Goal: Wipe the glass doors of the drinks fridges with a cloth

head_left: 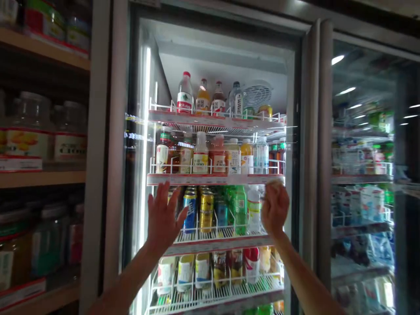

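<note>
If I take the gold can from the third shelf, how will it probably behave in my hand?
The gold can looks like stiff metal, so it likely holds its shape. Standing upright behind the wire rail, it should not roll, but on its side it probably would.

The cooler (223,65) stands before me; jars (29,127) sit on shelves (42,178) to its left, a second glass door (361,175) to its right; my left grip (164,223) lies before the cans (206,210) on the third shelf (216,244); my right grip (274,209) is at the right end of the rail (197,179) above them.
</note>
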The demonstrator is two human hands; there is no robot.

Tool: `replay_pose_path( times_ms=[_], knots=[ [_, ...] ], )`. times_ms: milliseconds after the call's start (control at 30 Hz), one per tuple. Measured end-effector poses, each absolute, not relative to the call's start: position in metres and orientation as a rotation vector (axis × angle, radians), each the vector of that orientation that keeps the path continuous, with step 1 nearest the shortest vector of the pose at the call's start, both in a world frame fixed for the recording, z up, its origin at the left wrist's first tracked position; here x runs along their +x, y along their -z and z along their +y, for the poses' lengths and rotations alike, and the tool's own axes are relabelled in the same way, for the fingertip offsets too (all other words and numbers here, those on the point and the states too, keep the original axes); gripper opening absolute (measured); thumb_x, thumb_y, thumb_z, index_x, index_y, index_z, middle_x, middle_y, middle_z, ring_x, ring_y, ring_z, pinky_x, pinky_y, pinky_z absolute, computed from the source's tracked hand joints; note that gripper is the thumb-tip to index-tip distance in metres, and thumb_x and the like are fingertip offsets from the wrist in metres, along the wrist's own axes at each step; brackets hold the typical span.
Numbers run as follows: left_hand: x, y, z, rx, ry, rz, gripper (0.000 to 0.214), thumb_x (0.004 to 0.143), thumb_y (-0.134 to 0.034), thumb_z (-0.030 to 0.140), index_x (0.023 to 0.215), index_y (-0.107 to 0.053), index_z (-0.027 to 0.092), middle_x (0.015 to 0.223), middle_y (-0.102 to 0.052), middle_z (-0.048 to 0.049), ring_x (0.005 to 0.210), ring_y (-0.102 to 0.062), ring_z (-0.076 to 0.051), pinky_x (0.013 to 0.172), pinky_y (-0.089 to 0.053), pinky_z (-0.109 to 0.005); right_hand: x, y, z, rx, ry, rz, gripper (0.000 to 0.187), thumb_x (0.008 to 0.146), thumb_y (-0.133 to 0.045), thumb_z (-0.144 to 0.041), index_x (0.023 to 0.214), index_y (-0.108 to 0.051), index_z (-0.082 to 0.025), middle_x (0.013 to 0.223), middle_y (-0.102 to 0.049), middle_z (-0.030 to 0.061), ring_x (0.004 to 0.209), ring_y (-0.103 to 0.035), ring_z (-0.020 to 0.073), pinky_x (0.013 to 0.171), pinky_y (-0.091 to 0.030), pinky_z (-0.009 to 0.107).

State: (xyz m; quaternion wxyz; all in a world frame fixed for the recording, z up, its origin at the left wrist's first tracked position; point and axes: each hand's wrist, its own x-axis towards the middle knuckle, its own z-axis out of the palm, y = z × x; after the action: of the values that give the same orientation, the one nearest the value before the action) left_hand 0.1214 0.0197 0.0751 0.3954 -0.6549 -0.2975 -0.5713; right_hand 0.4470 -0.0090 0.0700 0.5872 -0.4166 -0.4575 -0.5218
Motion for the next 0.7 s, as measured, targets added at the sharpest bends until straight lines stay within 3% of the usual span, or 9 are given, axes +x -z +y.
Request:
replay_pose_path(
  times_ms=[100, 333, 533, 700],
  knots=[
    [0.126, -0.105, 0.033, -1.587, 1.484, -0.776, 0.069, 0.09, -0.048, 0.034, 0.147, -0.01, 0.026, 0.154, -0.012, -0.0106, 0.141, -0.013, -0.03, 0.112, -0.013, -0.057, 0.46, -0.098, -0.006, -0.964, 1.156, -0.84, 0.044, 0.084, -0.04, -0.016, 0.127, -0.05, -0.014, 0.135, -0.045, 0.0184, 0.128, -0.039, 0.0304, 0.1, -0.037, 0.058],
    [0.129, -0.108, 0.039, -1.543, 1.493, -0.769, 0.069, 0.09, -0.048, 0.033, 0.147, -0.009, 0.026, 0.153, -0.014, -0.01, 0.141, -0.014, -0.03, 0.112, -0.012, -0.058, 0.418, -0.099, -0.01, -0.885, 1.335, -1.497, 0.042, 0.085, -0.042, -0.016, 0.126, -0.05, -0.023, 0.144, -0.038, 0.0099, 0.137, -0.029, 0.0254, 0.106, -0.034, 0.05],
    [0.129, -0.107, 0.039, -1.549, 1.493, -0.781, 0.07, 0.09, -0.048, 0.033, 0.147, -0.009, 0.027, 0.154, -0.013, -0.01, 0.141, -0.014, -0.03, 0.112, -0.011, -0.057, 0.5, -0.159, -0.003, -0.97, 1.137, -0.816, 0.05, 0.085, -0.037, -0.02, 0.134, -0.041, -0.008, 0.133, -0.048, 0.0208, 0.128, -0.041, 0.0282, 0.103, -0.034, 0.054],
    [0.132, -0.109, 0.036, -1.515, 1.548, -0.721, 0.067, 0.089, -0.049, 0.029, 0.147, -0.014, 0.025, 0.153, -0.018, -0.0118, 0.141, -0.014, -0.031, 0.112, -0.011, -0.059, 0.424, -0.178, 0.012, -0.883, 1.139, -1.066, 0.054, 0.089, -0.038, -0.03, 0.14, -0.034, -0.013, 0.144, -0.038, 0.0163, 0.138, -0.026, 0.0266, 0.109, -0.029, 0.052]
  ],
)
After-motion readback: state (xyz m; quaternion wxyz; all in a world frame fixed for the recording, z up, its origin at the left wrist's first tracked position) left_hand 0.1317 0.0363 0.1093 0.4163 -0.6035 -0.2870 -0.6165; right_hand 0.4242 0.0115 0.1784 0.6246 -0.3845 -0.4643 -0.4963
